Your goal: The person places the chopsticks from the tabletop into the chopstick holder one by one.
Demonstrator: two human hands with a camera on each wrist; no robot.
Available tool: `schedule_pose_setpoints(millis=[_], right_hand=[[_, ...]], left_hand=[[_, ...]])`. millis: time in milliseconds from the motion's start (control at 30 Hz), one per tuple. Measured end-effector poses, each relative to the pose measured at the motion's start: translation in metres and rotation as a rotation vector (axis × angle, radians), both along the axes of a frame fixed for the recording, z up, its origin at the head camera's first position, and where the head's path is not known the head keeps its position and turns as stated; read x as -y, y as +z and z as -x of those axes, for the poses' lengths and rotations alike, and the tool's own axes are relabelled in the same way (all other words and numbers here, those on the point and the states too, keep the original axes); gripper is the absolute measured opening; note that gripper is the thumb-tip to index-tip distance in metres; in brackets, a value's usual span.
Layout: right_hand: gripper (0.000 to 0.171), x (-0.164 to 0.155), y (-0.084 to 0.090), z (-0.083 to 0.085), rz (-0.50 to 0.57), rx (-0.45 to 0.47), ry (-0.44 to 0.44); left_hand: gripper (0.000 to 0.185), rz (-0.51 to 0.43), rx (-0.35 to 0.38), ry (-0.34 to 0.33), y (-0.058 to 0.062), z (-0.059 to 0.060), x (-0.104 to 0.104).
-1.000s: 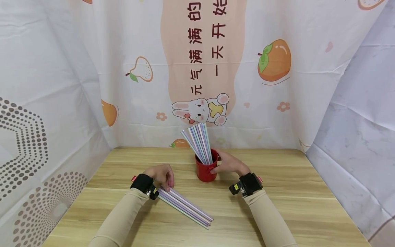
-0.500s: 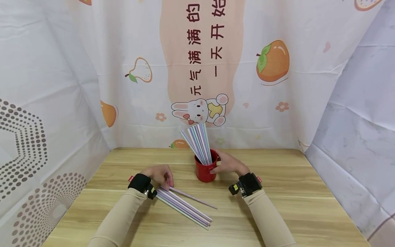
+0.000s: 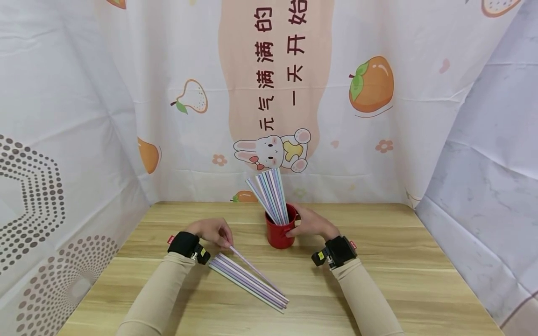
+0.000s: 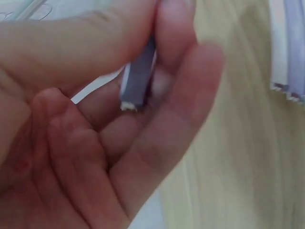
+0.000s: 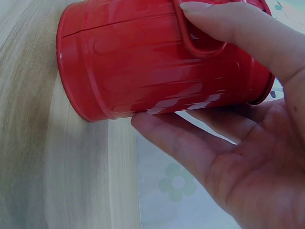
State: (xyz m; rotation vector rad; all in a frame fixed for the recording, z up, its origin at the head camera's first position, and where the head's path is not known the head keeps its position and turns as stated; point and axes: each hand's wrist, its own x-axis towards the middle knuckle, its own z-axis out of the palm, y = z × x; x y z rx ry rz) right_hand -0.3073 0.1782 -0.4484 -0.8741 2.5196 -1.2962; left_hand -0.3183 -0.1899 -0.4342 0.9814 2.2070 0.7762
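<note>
My left hand point(image 3: 213, 231) pinches one end of a slim lilac stick point(image 3: 257, 270) between thumb and fingers. That stick slants over the table, its far end near a bundle. In the left wrist view the pinched end point(image 4: 136, 86) looks flat-sided and slightly ragged at the tip. Several pale pink, purple and green sticks point(image 3: 248, 282) lie side by side below the left hand. My right hand point(image 3: 311, 221) grips a red mug point(image 3: 280, 237), thumb on its handle point(image 5: 202, 50) and fingers along its side. Several pastel sticks point(image 3: 271, 196) lean leftward in the upright mug.
The wooden table point(image 3: 361, 289) reaches back to a printed white curtain point(image 3: 189, 140). White fabric hangs at the left point(image 3: 75, 116), with a pale marbled sheet point(image 3: 496, 163) at the right. Each wrist wears a black strap with a small camera.
My left hand has drawn a lilac stick out of the lying bundle, then lifted slightly up and left with it. The right hand stays on the mug.
</note>
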Motion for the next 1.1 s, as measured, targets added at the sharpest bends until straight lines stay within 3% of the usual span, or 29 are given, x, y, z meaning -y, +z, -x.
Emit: schedule_pose_setpoints(millis=[300,600,833,1100], right_hand=[[0.089,0.001,0.0,-0.001,0.002,0.015,-0.003],[0.092,0.001,0.001,-0.003,-0.008,0.018,-0.021],[0.092,0.001,0.0,-0.002,0.004,0.027,-0.013],[0.089,0.001,0.0,-0.001,0.02,0.029,-0.001]], left_hand=[[0.013,-0.132,0.069,0.181,0.016,-0.001,0.01],[0.019,-0.28,0.166,0.251,0.033,0.0,0.015],[0.026,-0.401,0.126,0.206,0.052,0.004,0.02],[0.026,-0.459,0.027,0.266,0.074,0.01,0.022]])
